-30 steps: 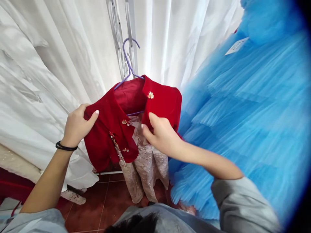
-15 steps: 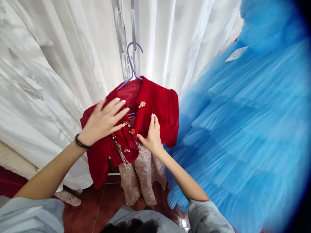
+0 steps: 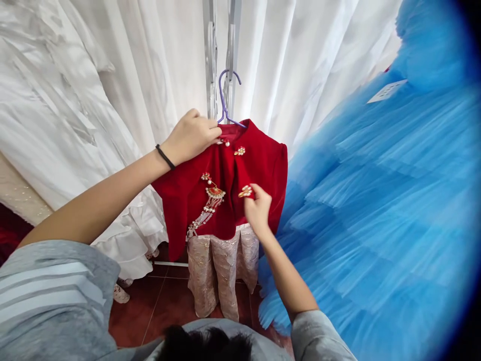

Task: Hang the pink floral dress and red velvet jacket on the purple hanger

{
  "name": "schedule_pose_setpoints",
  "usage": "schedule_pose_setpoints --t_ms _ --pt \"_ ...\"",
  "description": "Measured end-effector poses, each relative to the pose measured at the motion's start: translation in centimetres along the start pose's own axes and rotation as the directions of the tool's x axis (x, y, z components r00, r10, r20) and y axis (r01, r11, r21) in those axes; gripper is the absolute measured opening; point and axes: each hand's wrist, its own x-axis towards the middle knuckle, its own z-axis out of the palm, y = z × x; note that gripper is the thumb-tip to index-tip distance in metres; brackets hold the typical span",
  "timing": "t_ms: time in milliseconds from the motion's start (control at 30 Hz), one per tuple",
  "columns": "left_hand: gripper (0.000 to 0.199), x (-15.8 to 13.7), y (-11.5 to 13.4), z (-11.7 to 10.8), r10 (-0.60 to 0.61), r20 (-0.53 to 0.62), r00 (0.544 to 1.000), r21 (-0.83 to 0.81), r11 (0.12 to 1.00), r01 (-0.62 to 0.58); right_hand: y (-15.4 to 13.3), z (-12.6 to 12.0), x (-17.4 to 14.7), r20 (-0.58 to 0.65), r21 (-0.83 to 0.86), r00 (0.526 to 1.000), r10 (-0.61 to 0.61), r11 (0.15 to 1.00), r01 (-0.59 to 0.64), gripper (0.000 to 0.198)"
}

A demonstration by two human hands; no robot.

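A small red velvet jacket (image 3: 188,195) with gold and pearl clasps hangs on a purple hanger (image 3: 225,98) hooked on a metal rack post (image 3: 210,55). A pale pink brocade skirt (image 3: 221,271) shows below its hem. My left hand (image 3: 191,135), with a black band at the wrist, pinches the jacket's collar by the top clasp. My right hand (image 3: 257,208) grips the jacket's right front edge at a gold clasp (image 3: 245,191). The two front panels lie closed over each other.
A large blue tulle dress (image 3: 379,200) with a white tag (image 3: 387,91) fills the right side. White gowns and curtains (image 3: 75,110) hang at left and behind. Red floor tiles (image 3: 169,306) lie below.
The jacket front was open, showing the lining. Both hands pulled the panels together, and my left hand rose from the left sleeve to the collar.
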Motion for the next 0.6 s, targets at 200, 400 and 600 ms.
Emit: schedule_pose_setpoints --t_ms 200,400,600 --pt "0.033 -0.3 -0.3 1.7 -0.076 0.073 0.994 -0.084 0.993 0.082 -10.2 -6.5 0.1 -0.282 0.238 0.959 -0.04 0.965 0.11 0.035" --pt "0.032 0.1 0.1 2.4 -0.069 0.147 0.987 -0.06 0.995 0.079 -8.6 7.3 -1.6 0.484 -0.072 0.872 -0.073 0.99 0.123 0.04" --pt "0.024 -1.3 1.2 4.4 0.005 0.065 0.998 -0.012 1.0 -0.004 1.0 8.3 -8.6 0.477 0.1 0.844 -0.245 0.969 0.225 0.055"
